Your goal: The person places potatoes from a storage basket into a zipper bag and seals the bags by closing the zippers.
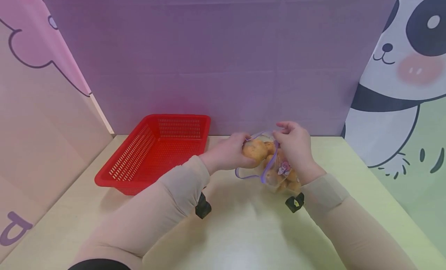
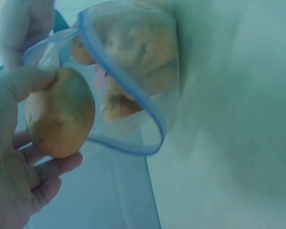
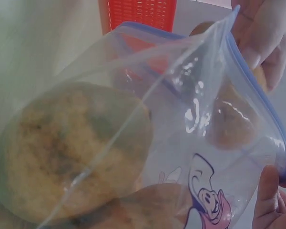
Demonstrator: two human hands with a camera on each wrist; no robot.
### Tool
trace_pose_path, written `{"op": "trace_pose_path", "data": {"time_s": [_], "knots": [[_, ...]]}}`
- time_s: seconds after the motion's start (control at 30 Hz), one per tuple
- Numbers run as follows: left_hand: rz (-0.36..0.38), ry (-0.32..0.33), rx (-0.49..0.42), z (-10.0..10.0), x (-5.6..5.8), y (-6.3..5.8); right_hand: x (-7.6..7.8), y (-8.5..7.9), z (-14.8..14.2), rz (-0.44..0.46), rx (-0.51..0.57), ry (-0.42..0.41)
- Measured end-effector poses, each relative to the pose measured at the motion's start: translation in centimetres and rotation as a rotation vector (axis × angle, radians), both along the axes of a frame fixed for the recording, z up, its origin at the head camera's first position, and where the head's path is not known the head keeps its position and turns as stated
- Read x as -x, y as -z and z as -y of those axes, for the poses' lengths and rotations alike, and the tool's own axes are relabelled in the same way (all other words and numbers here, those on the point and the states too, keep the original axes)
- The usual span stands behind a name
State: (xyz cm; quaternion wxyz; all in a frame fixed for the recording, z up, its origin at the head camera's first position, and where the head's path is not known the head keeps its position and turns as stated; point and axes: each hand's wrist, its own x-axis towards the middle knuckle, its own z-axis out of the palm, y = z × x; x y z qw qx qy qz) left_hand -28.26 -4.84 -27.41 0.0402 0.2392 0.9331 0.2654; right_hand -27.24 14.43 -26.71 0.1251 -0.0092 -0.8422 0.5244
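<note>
My left hand (image 1: 228,153) grips a round tan potato (image 1: 255,151) at the mouth of a clear zip-top bag (image 1: 267,170) with a purple-blue rim. The left wrist view shows the thumb over the top of this potato (image 2: 62,117) and fingers beneath it. Several more potatoes (image 3: 74,148) lie inside the bag, seen through the plastic beside a printed cartoon figure. On the far right of the mouth, my right hand (image 1: 296,144) pinches the bag's rim (image 3: 285,155) between thumb and finger. The mouth gapes towards the left hand.
A red perforated plastic basket (image 1: 205,132) stands on the pale tabletop (image 1: 240,239) to the left, its right side near the left forearm. A purple backdrop (image 1: 223,69) rises behind the table. Printed panels flank both sides, with a panda (image 1: 393,119) on the right.
</note>
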Motion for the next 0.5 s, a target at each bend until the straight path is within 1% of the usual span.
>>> {"op": "trace_pose_path", "data": {"time_s": [0.07, 0.17, 0.37, 0.43, 0.5], "knots": [[-0.029, -0.028, 0.017, -0.7, -0.1, 0.4, 0.0, 0.1, 0.1, 0.004, 0.005, 0.0], [-0.113, -0.036, 0.088, -1.7, -0.1, 0.8, 0.0, 0.1, 0.2, 0.003, 0.007, -0.001], [-0.358, 0.022, 0.283, -3.2, 0.2, 1.6, -0.2, 0.1, 0.4, -0.014, -0.024, -0.007], [-0.418, 0.029, 0.322, -3.5, 0.4, 1.9, -0.2, 0.1, 0.4, -0.015, -0.031, -0.009], [-0.463, 0.027, 0.339, -3.6, 0.5, 2.3, -0.1, 0.1, 0.5, -0.016, -0.03, -0.01]]}}
